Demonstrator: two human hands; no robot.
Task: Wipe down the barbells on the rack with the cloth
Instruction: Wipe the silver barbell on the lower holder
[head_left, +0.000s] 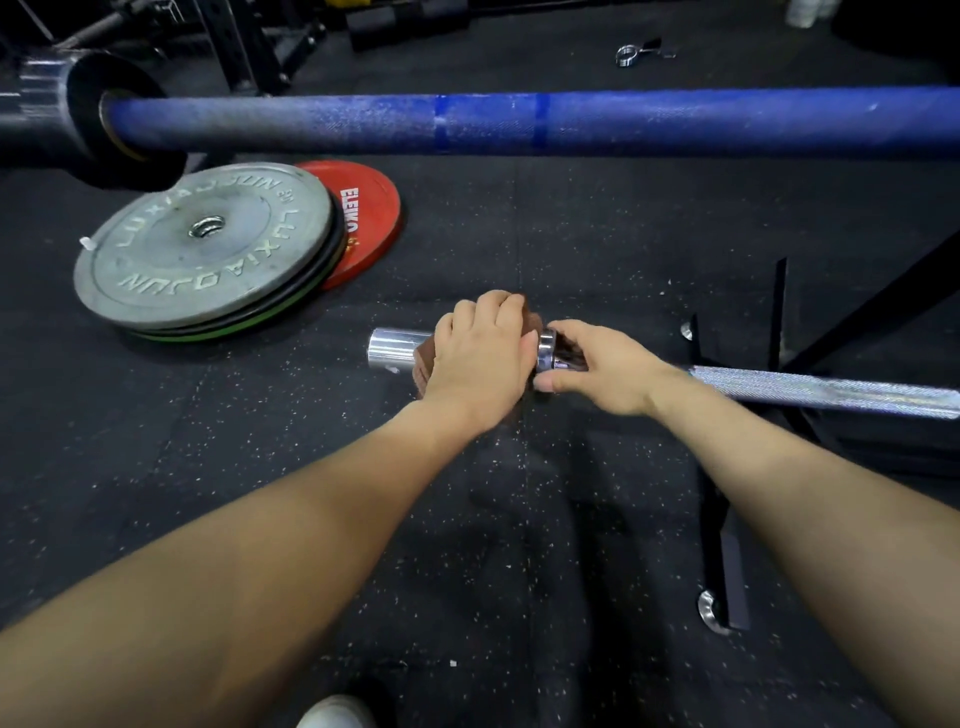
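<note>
The black speckled rubber floor (519, 519) fills the view beneath both forearms. Well beyond the hands, a blue barbell (519, 122) runs across the whole width, its dark sleeve and collar out past the left hand. Between that bar and the left hand, off to its outer side, a stack of weight plates (202, 249) lies flat with a grey plate on top, and a red plate (369, 223) pokes out from under the far edge of the stack.

Directly under the hands is a chrome barbell (821, 392). Its knurled shaft reaches away past the right wrist to the picture's edge, while its smooth sleeve end (392, 348) sticks out just beyond the left hand's knuckles. A dark rack frame (727, 519) stands on the floor on the outer side of the right forearm.

The left hand (480, 353) curls over the sleeve, fingers wrapped down and pressing a brown cloth (423, 364) around the metal; the cloth shows at the hand's outer edge and beyond the fingertips. The right hand (602, 366) sits just beside it, thumb nearly touching the left hand, fingers curled round the bar at the shiny collar (545, 351).

A spring collar clip (631, 53) lies on the floor far beyond the right hand. A white shoe toe (337, 712) peeks in below the left forearm.
</note>
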